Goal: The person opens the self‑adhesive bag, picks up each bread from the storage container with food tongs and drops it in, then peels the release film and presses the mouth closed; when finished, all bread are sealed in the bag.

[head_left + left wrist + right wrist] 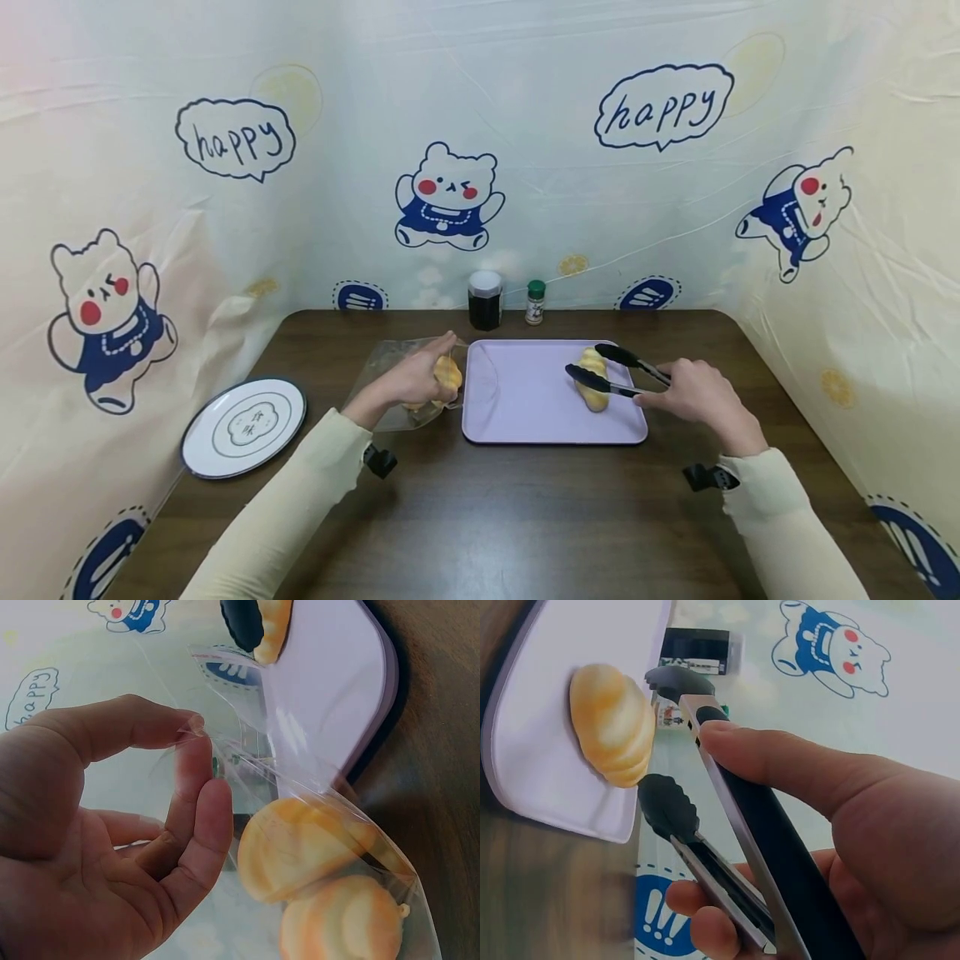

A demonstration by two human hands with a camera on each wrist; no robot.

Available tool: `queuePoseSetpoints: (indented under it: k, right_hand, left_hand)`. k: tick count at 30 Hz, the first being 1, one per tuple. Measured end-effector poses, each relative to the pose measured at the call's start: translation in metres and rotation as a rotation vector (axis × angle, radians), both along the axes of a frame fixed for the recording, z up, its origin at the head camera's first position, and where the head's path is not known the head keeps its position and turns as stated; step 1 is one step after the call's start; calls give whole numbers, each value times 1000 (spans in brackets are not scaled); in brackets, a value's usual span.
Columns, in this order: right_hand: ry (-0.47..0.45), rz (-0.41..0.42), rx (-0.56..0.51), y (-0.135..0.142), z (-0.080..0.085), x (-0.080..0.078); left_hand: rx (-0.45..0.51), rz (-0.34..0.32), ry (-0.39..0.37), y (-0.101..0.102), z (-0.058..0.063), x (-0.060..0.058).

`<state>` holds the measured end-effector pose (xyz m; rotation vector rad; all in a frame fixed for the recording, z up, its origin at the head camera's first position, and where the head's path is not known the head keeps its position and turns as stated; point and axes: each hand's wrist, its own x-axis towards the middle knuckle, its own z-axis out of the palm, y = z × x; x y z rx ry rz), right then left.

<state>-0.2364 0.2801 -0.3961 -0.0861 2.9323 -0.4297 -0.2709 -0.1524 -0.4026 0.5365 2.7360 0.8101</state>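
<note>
My left hand [408,379] pinches the edge of a clear plastic bag [386,358] between thumb and fingertips. Inside that bag lie bread rolls, a golden one [296,844] and a striped one [341,922] in the left wrist view. My right hand [701,400] grips metal tongs [739,799] with black handles and black scalloped tips. A ridged bread roll [611,724] lies on the lilac tray [521,396], toward its right side. The tongs' tips are spread, one on either side of the roll in the head view; whether they touch it I cannot tell.
A white plate [217,437] with a dark rim sits at the table's left. Behind the tray stand a dark jar [485,307] with a pale lid and a small green-capped shaker [535,304]. Printed cloth [540,192] hangs around the brown table [525,517].
</note>
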Motion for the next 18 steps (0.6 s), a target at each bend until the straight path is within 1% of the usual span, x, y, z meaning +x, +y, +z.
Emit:
queuePoseSetpoints:
  k: [8,11,18]
  right_hand:
    - [56,77,47,-11,-2,-5]
    - [73,84,57,-9,-1,-3]
    - [58,71,61,7,-1,8]
  left_hand:
    - [18,-4,-2,-1,0,0]
    - [20,-3,-1,-1,-1,-1]
    - [11,14,-19,-1,-1,-1]
